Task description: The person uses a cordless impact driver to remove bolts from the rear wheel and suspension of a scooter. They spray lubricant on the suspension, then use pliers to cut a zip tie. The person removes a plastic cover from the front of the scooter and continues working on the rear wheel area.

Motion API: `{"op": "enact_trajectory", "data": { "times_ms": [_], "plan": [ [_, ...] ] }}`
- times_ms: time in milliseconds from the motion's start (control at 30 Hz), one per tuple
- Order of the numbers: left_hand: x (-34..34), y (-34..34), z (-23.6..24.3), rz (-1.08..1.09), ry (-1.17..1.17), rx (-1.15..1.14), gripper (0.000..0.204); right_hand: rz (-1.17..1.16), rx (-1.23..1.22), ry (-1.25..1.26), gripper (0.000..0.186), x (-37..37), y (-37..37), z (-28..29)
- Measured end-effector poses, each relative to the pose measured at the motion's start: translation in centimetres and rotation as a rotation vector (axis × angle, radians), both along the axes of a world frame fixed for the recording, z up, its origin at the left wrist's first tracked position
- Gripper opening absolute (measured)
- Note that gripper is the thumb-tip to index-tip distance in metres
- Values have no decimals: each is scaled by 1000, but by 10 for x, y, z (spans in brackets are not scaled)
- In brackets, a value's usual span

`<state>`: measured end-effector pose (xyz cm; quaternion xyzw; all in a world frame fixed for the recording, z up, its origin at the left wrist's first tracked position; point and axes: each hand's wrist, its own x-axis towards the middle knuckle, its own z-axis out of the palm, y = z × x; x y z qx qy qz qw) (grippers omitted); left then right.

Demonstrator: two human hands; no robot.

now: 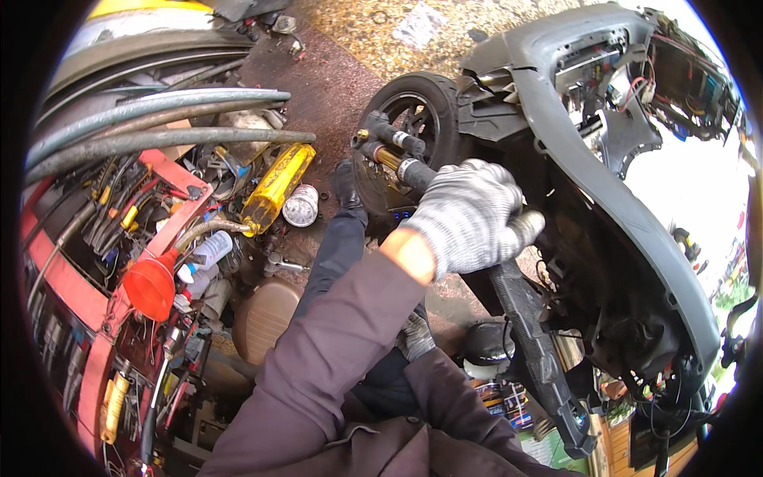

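My left hand [473, 215], in a grey-and-white knit glove, reaches across to the right with its fingers curled. It is closed on the near end of a dark cylindrical part [389, 155] that has a brass-coloured section and a second short black cylinder beside it. I cannot make out its exact kind. Just beyond it stands a black-tyred wheel [441, 107]. Low down near my lap, my right hand [415, 338] wears the same kind of glove; my left forearm covers much of it, so its fingers are hidden. Below my left hand runs a long black textured trim piece [534, 342].
A large grey scooter body panel [612, 215] curves along the right. On the left, a red-framed rack [111, 342] holds many tools, with a red funnel [149, 286] beside it. A yellow bottle [278, 187], a white can [301, 207] and grey hoses [167, 143] lie near my leg.
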<state>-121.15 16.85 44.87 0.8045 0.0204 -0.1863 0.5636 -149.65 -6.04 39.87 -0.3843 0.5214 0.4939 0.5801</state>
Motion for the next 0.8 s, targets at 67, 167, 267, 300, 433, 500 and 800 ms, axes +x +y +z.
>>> {"op": "enact_trajectory", "data": {
  "times_ms": [67,167,267,300,433,500,800],
  "plan": [
    [-35,1,-15,490,-181,-9,28,15,43,42,14,-1,-3,-2],
    [-107,0,-38,811,39,-20,24,43,94,90,15,0,-8,-4],
    [-183,-18,-60,909,444,-251,22,63,111,94,15,4,-12,-5],
    [-207,-26,-66,909,607,-301,23,57,122,96,15,5,-12,-5],
    [-273,-68,-72,789,896,-347,21,10,111,123,17,11,-9,-7],
    [-290,-82,-74,736,935,-407,22,-16,118,121,18,13,-8,-9],
    [-304,-74,-93,564,1145,-655,28,-70,190,159,23,21,2,-26]
  ]
}}
